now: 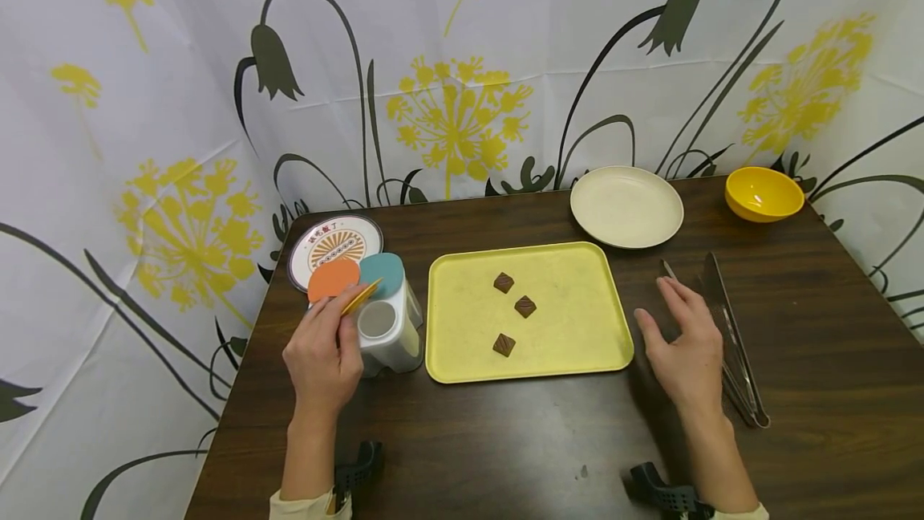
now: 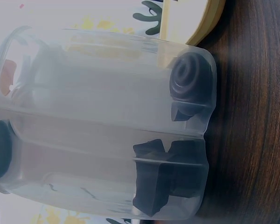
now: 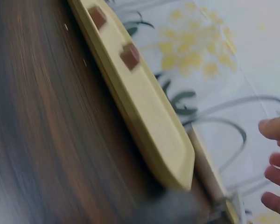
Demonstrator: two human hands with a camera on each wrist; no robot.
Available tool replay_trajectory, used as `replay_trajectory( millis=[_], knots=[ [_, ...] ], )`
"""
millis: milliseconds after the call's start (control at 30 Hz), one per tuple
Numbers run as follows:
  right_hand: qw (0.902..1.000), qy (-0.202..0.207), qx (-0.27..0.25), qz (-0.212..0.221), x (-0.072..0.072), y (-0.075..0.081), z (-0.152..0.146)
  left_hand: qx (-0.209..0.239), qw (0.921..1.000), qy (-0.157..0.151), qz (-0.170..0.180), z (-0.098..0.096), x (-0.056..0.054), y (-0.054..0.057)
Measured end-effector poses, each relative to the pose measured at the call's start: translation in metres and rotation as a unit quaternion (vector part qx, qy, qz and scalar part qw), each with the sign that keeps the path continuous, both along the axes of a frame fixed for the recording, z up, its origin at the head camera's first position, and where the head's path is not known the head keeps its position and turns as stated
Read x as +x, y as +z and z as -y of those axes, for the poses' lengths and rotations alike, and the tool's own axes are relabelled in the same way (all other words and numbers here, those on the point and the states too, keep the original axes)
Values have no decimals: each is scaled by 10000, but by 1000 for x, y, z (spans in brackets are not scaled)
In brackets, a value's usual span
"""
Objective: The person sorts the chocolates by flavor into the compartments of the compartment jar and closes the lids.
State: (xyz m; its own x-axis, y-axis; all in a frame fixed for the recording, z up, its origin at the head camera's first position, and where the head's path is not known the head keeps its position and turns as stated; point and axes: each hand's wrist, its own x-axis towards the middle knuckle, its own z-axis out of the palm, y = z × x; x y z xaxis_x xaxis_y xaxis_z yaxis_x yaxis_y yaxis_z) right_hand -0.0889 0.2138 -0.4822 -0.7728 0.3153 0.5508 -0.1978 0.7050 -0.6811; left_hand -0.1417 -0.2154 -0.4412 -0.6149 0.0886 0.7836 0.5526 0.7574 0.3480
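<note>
head: high, downward | wrists: low, tilted | left: close | head+left share: container (image 1: 395, 337)

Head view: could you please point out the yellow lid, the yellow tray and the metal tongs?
Yellow lid (image 1: 362, 296), head view: middle of its visible part.
Yellow tray (image 1: 573, 327), head view: bare part of its floor.
Metal tongs (image 1: 735, 337), head view: about midway along one arm.

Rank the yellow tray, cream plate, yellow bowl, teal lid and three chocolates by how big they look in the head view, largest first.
1. Yellow tray
2. Cream plate
3. Yellow bowl
4. Teal lid
5. Chocolates: all three look alike, so unranked among themselves
</note>
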Motion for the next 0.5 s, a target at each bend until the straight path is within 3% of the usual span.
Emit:
replay_trajectory(
  millis=[233, 500],
  knots=[
    [9900, 1334, 454, -21, -12, 3, 40, 26, 9999, -96, -65, 0, -1, -1],
    [9586, 2693, 911, 175, -31, 21, 85, 8, 9999, -101, -76, 0, -1, 0]
  ],
)
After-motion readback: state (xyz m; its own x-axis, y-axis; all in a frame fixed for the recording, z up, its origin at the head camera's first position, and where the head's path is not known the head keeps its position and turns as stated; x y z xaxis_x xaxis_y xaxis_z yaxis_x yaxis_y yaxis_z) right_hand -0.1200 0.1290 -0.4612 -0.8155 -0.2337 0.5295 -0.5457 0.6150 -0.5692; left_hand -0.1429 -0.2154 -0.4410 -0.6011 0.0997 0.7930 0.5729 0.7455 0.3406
